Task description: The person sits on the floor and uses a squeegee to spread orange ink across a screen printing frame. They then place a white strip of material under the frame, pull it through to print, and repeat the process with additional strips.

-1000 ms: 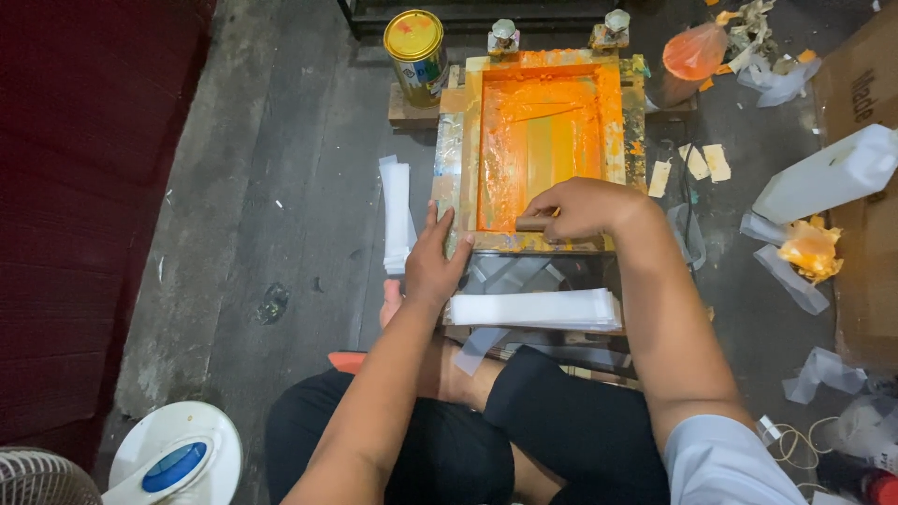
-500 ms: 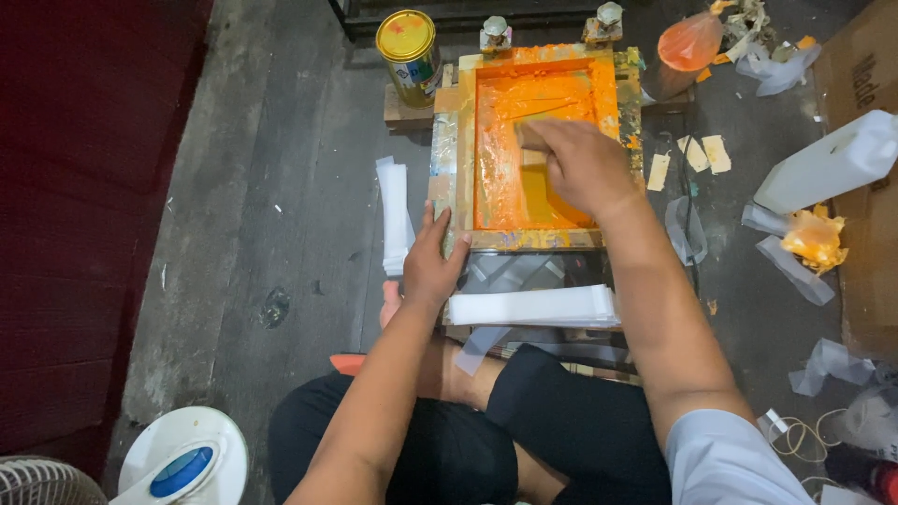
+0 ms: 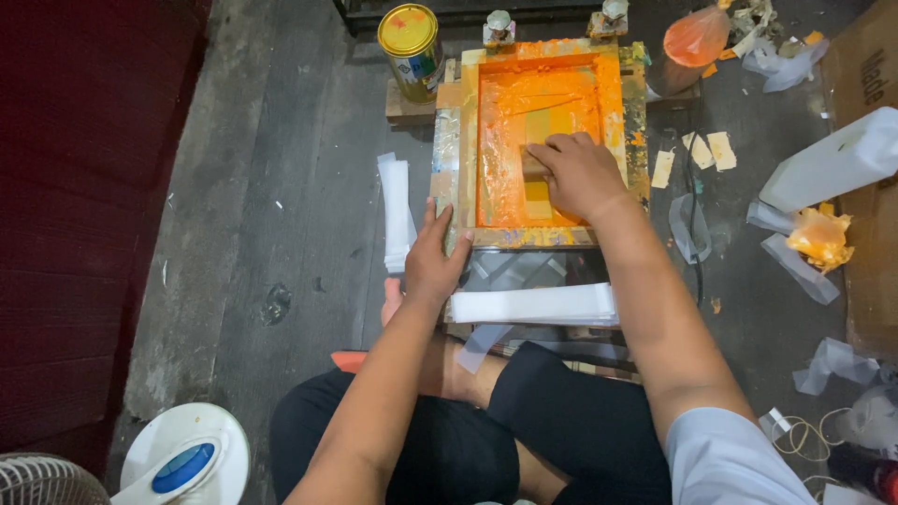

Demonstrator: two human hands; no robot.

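A wooden printing screen frame (image 3: 524, 236), smeared with orange ink, lies on the floor in front of me. My right hand (image 3: 585, 178) is inside it, closed on a small wooden squeegee (image 3: 533, 165) that rests on the inked mesh about mid-screen. My left hand (image 3: 435, 262) lies flat with fingers spread on the frame's near left corner, pressing it. A stack of white strips (image 3: 533, 304) lies just in front of the frame, over my crossed legs.
Left of the frame lies a second pile of white strips (image 3: 396, 210). A yellow-lidded paint can (image 3: 412, 42) stands at the far left corner. On the right are a white jug (image 3: 832, 164), an orange plastic bag (image 3: 697, 37), scraps and a cardboard box (image 3: 865, 84). A fan (image 3: 182, 458) sits near left.
My right hand has pushed the squeegee from the frame's near edge away from me to about mid-screen. My left hand has stayed on the corner.
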